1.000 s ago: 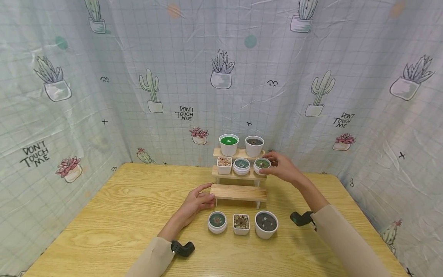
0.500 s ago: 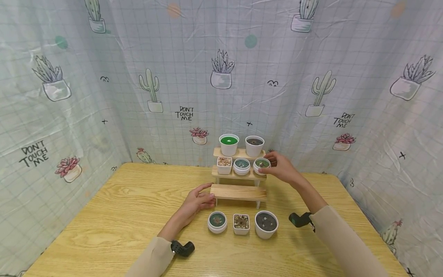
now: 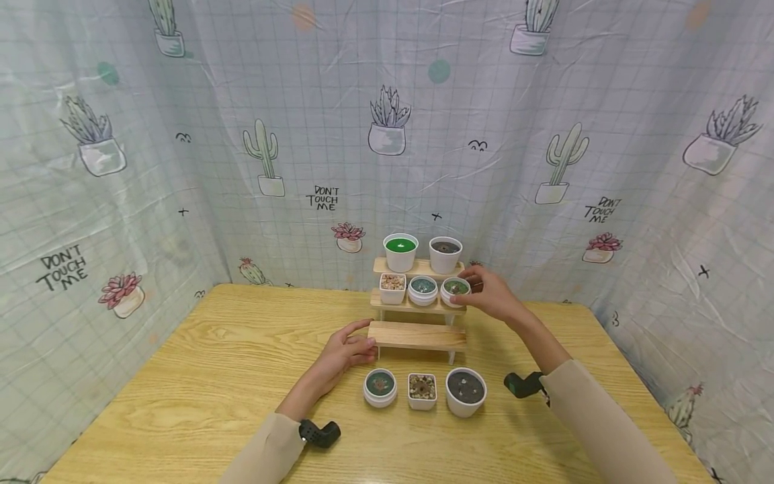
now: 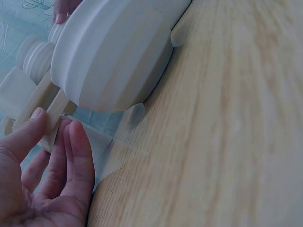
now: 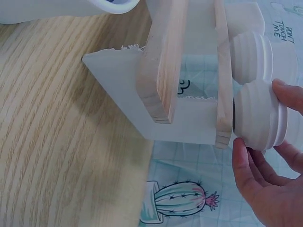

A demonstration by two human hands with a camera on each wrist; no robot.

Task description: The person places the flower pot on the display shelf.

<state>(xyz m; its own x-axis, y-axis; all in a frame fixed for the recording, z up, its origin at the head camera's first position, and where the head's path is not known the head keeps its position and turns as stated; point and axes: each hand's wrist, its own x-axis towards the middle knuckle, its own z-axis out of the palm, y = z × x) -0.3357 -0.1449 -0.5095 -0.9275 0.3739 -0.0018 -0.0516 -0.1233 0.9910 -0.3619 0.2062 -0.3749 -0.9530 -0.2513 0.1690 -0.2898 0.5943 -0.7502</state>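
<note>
My right hand [image 3: 492, 296] grips a small round white pot [image 3: 455, 291] with green filling, at the right end of the middle step of a wooden tiered stand [image 3: 417, 334]. In the right wrist view, thumb and fingers hold the sides of that pot [image 5: 260, 116] close over the board. My left hand [image 3: 340, 356] pinches the left end of the bottom step, thumb above and fingers below, as the left wrist view shows. Left of the gripped pot are a round pot [image 3: 422, 290] with blue-green filling and a square pot [image 3: 393, 288] with pebbles.
The top step bears a bright green-filled pot [image 3: 401, 252] and a dark-filled pot [image 3: 445, 255]. On the table in front stand a round pot [image 3: 379, 388], a square pebble pot [image 3: 422, 391] and a larger pot [image 3: 465, 392]. A printed curtain [image 3: 435, 168] hangs behind.
My right hand has shifted the round green-filled pot slightly left along the middle step, toward the blue-green one. The left hand stays at the bottom step.
</note>
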